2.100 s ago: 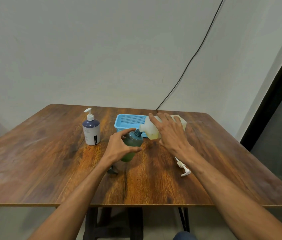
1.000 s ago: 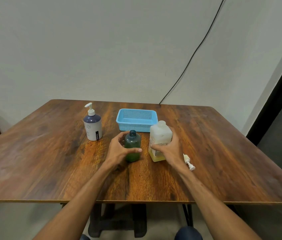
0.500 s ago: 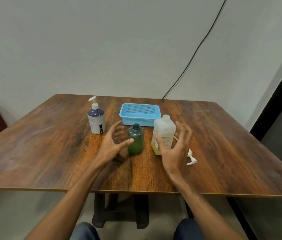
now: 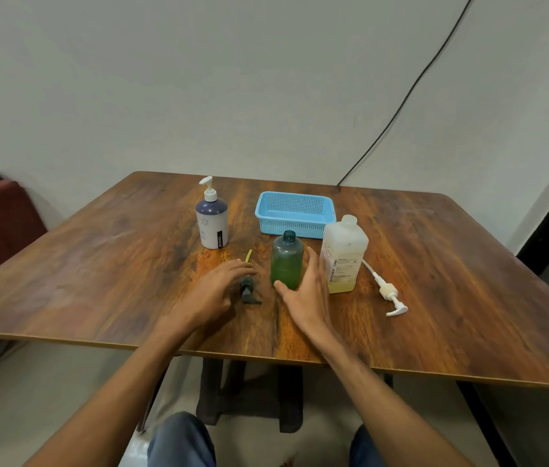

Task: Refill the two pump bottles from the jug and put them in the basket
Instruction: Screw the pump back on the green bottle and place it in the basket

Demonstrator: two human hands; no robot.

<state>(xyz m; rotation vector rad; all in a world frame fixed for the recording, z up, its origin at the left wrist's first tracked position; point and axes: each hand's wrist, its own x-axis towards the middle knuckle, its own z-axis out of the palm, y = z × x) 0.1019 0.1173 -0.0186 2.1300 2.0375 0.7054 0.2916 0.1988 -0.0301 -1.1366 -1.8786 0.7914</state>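
My right hand (image 4: 307,291) is open: the thumb tip touches the foot of the green translucent plastic bottle (image 4: 287,261), and the straight fingers (image 4: 313,264) stand along its right side, in the gap between it and the jug. That round-shouldered bottle stands upright with its threaded neck uncapped. Green liquid seems to fill most of it, though the tinted wall hides the exact level. Just right of my fingers stands the square, cloudy white plastic jug (image 4: 344,254), its mouth open, with pale yellow liquid low in the bottom. Its label runs sideways and seems to read BIOCHEK CHG. Further right, a white plastic pump with its long tube (image 4: 388,293) lies flat on the wood-grain table (image 4: 98,264). My left hand (image 4: 216,288) lies palm down with its bent fingertips at the dark plastic pump head (image 4: 249,293), which lies on its side with a yellow-green tube poking out beyond my fingers. I cannot tell whether they pinch it or only touch it. Beyond that hand stands the white pump bottle with a navy shoulder (image 4: 211,224), pump fitted, with JOYO on a black strip. Beyond my right fingertips sits the light blue perforated plastic basket (image 4: 296,227).
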